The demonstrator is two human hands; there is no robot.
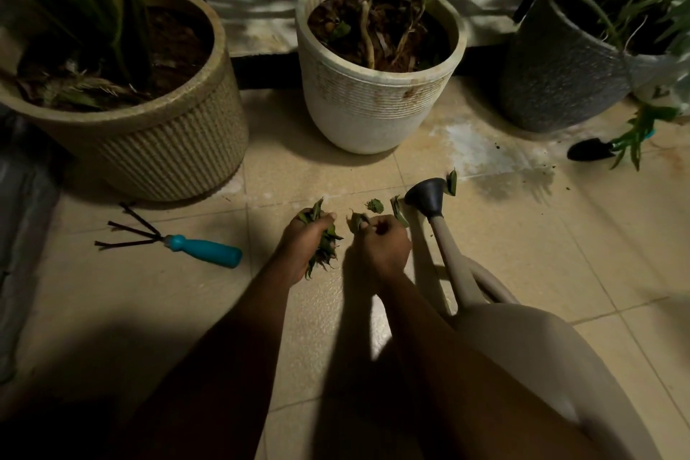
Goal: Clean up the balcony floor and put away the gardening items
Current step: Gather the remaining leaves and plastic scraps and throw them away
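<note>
Item, left hand [304, 250]: fingers curled round a bunch of leaves [324, 254], green, crumpled, narrow and pointed, spilling from both ends of my fist. Item, right hand [382, 248], just beside the left: fingers bent down onto the floor [522, 235] and closed on a single curled leaf [357, 222] at the fingertips. Step in hand, by my judgement: gathering leaf litter, the tools not yet put away. Just beyond the right fingertips: loose leaves [374, 205], small, dull green, dry-looking, one more lodged against the rose of the watering can. Next move calls for a light pinch on each scrap, passing it to the left-hand bunch without letting that loosen. Touching distance to the right of the right hand: watering can [522, 347], smooth beige plastic, long straight spout, black flared rose [427, 194] resting near the floor. Well off to the left of the left hand: hand rake [203, 248], three thin dark prongs, rounded teal handle, lying flat. Far ahead and right: trowel [590, 149], black blade, handle partly hidden under foliage. Floor: pale beige tile, faintly pebbled, a damp stain and soil crumbs ahead to the right. Ahead of both hands: ribbed tan pot [168, 146], white banded pot [373, 108], grey speckled pot [560, 82].
</note>
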